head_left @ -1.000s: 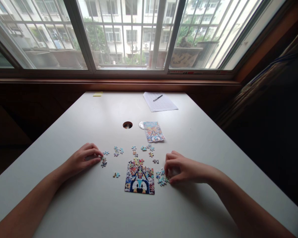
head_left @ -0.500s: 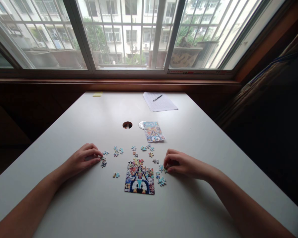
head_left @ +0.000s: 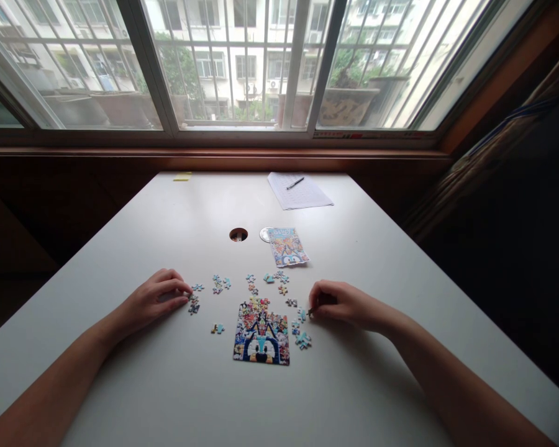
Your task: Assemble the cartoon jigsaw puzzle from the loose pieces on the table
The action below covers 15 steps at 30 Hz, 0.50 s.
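Observation:
A partly assembled jigsaw puzzle (head_left: 262, 338) lies in front of me, showing a blue dog-like face, with an uneven upper edge. My right hand (head_left: 330, 299), to its right, is closed in a pinch on a small puzzle piece (head_left: 310, 313), mostly covered by the fingertips. Loose light-blue pieces (head_left: 302, 339) lie between that hand and the puzzle. On the left, my left hand (head_left: 168, 292) rests on the table with fingers apart, its fingertips beside a few loose pieces (head_left: 194, 305). Another small cluster of pieces (head_left: 217, 329) sits just left of the puzzle.
More loose pieces (head_left: 218, 284) are scattered beyond the puzzle. Farther back are a picture sheet (head_left: 289, 247) partly over a round silver disc (head_left: 264, 234), and a cable hole (head_left: 238, 234). Paper (head_left: 302, 197) with a pen (head_left: 295, 183) and a yellow note (head_left: 182, 177) lie near the far edge.
My right hand has shifted slightly and turned the pinched puzzle piece, so less of it shows. The left hand stays in place.

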Available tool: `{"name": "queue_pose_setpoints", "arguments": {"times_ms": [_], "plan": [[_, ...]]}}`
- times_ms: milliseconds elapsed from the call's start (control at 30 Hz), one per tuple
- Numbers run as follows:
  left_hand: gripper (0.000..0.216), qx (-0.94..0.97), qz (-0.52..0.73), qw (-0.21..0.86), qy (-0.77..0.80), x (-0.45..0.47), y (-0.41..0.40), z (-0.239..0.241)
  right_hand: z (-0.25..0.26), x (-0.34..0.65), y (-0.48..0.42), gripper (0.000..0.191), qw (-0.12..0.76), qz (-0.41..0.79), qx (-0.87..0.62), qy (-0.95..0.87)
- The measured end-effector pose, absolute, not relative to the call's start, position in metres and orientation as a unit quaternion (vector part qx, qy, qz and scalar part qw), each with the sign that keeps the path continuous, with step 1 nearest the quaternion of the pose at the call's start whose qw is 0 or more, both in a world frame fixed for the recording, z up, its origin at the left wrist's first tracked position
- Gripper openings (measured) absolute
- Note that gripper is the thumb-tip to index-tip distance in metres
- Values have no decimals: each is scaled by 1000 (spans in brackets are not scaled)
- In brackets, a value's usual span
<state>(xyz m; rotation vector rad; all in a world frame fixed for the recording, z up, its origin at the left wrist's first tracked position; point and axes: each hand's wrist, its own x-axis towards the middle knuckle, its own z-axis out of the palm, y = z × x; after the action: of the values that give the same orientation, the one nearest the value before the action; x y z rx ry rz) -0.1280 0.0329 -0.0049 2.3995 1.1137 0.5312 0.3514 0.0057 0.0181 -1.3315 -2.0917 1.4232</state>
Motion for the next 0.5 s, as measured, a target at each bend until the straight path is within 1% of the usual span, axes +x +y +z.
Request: {"name": "queue_pose_setpoints", "arguments": {"times_ms": [100,267,500], "plan": [[22,866,197,224,402,-128,33,-6,17,352,7,15,154,506,-476,-703],[23,866,204,223,398,-127,32,-5,16,348,8,21,205,509,-503,-668],[19,867,196,225,399,-128,33,-5,18,341,7,24,213,485,-522,-668]]}}
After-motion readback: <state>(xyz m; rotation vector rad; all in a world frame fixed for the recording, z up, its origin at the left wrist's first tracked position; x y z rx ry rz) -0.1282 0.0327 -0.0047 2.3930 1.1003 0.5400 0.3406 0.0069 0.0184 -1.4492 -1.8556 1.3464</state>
